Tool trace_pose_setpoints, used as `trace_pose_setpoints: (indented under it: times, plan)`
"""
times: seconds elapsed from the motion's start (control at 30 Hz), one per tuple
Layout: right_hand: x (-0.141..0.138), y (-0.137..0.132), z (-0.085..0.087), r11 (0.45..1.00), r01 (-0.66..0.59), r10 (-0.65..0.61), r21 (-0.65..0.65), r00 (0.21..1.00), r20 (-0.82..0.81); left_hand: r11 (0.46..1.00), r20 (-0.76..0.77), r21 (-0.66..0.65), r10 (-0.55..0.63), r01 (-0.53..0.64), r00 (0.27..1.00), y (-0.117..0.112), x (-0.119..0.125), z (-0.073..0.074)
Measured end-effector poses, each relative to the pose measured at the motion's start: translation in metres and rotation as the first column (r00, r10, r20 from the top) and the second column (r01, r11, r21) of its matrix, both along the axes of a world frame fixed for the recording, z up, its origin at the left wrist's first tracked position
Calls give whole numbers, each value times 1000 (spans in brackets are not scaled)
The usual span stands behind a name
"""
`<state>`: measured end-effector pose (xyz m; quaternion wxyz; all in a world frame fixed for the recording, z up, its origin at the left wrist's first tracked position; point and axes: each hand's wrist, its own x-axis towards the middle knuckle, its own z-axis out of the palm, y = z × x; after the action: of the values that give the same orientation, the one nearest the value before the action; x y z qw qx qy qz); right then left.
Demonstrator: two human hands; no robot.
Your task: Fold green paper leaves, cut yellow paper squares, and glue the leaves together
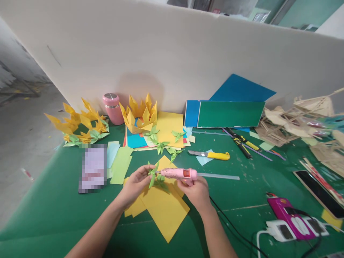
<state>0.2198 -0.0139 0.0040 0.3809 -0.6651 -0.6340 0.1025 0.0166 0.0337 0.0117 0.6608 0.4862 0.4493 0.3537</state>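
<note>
My right hand [197, 191] grips a pink hot glue gun [176, 173], with a clear glue stick [219, 176] jutting out of its back end. The gun's metal nozzle points left and meets, or nearly meets, a green folded paper leaf [152, 178]. That leaf is pinched between the fingers of my left hand [137, 184]. Under both hands lie yellow paper sheets [168, 218], with another green paper leaf piece [162, 183] on them. Several more green paper leaves [162, 146] lie just beyond.
Yellow folded-paper crowns [139, 118] and a pink flask [114, 111] stand at the back left. A yellow utility knife [217, 155], pliers [241, 146] and a magenta power strip [291, 216] lie on the right. A black cord [233, 229] trails from the gun. A white board [172, 53] rises behind.
</note>
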Motion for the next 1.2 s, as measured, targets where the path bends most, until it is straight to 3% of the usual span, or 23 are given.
trace_pose_setpoints:
  times: [0.43, 0.83, 1.2]
  plan:
    - [1, 2, -5, 993, 19, -35, 120, 989, 141, 994, 112, -104, -14, 25, 994, 0, -3, -3]
    - [6, 2, -6, 992, -6, -15, 127, 986, 165, 994, 146, -109, -13, 29, 989, 1, -5, -2]
    - [9, 3, -11, 982, 50, -79, 183, 984, 157, 994, 193, -75, -58, 74, 979, 1, -5, -3]
